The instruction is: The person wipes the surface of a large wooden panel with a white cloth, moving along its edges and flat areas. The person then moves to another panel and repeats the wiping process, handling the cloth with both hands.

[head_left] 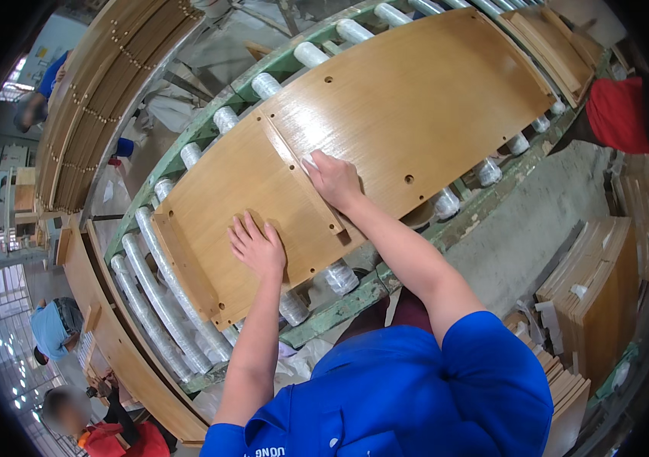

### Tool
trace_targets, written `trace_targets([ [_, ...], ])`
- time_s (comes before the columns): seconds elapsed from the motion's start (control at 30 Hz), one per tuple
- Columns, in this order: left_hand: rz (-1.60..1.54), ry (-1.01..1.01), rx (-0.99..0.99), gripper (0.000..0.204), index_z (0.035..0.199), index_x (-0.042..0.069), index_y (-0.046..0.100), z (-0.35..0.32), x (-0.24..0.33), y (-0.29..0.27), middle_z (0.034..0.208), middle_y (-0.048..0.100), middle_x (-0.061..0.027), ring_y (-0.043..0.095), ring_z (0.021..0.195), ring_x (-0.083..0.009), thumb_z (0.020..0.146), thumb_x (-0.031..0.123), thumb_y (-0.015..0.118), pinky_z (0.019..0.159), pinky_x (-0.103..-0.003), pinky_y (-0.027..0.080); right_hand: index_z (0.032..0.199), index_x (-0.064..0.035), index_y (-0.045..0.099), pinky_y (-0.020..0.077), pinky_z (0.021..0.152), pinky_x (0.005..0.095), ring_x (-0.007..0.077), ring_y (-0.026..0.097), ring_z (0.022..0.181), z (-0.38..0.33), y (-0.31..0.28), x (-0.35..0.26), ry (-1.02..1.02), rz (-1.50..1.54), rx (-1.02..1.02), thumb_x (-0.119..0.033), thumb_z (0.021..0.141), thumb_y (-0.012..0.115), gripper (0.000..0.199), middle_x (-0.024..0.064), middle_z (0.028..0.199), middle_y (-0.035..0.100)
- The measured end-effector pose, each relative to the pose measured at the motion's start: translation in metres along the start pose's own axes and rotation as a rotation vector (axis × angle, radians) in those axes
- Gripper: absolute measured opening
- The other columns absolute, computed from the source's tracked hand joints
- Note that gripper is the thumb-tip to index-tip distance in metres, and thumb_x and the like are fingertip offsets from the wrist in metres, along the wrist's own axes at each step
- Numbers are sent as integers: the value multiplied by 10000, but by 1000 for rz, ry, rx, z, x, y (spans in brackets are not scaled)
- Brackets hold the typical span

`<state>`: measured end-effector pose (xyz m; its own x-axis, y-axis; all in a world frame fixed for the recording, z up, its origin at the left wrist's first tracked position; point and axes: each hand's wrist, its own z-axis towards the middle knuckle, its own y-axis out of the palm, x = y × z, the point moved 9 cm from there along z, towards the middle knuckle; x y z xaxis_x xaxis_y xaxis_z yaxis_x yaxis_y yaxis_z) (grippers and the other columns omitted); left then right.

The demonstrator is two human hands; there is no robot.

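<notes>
A large varnished wooden panel (408,99) lies flat on the roller conveyor, with several drilled holes and a raised wooden strip (286,148) across it. My left hand (258,247) rests palm down on the panel's left section, its fingers spread and nothing in them. At the strip, my right hand (336,181) is closed on a small white piece (308,162). Most of that piece is hidden under the fingers, and I cannot make out whether it is cloth or paper. Along the panel's left end runs a wooden end rail (185,266).
Plastic-wrapped rollers (141,293) in a green frame (339,308) carry the panel. Stacked boards (595,282) stand at the right, and a tall board stack (103,91) at the upper left. Other people, one in light blue (56,329), are at the left; red clothing (629,114) shows at the right.
</notes>
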<state>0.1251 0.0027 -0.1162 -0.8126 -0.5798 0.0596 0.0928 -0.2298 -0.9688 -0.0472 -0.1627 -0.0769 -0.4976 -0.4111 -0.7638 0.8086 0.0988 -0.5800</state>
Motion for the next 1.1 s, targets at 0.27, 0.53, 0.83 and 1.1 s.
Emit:
trace_targets([
  [0.27,-68,-14,-75,540,1385,128,371,1,0,6,1462,288,-132,204,1359,-360,911,374,444,1093,-510,150,763,-57,501,470,499,423,327,605,591,-96,-44,4,-9,1,-10,-234,895,554,227,128,659,590],
  [0.53,-26,-61,-111,544,1393,153,366,0,-10,10,1474,274,-114,193,1368,-349,908,388,440,1097,-510,152,923,-25,592,457,563,314,167,592,612,-96,-36,50,339,627,-21,-206,920,535,190,139,696,609],
  [0.83,-38,-59,-92,539,1381,152,382,3,-6,4,1457,306,-119,217,1360,-345,892,363,465,1101,-498,157,932,-67,582,470,657,435,392,605,757,74,30,48,146,280,-7,-387,900,509,329,209,796,633],
  [1.1,-43,-70,-101,541,1379,150,383,3,-8,4,1461,298,-114,208,1365,-347,891,366,471,1096,-507,159,929,-105,596,475,693,493,398,621,789,134,63,28,89,-83,-101,-458,890,475,375,198,806,651],
])
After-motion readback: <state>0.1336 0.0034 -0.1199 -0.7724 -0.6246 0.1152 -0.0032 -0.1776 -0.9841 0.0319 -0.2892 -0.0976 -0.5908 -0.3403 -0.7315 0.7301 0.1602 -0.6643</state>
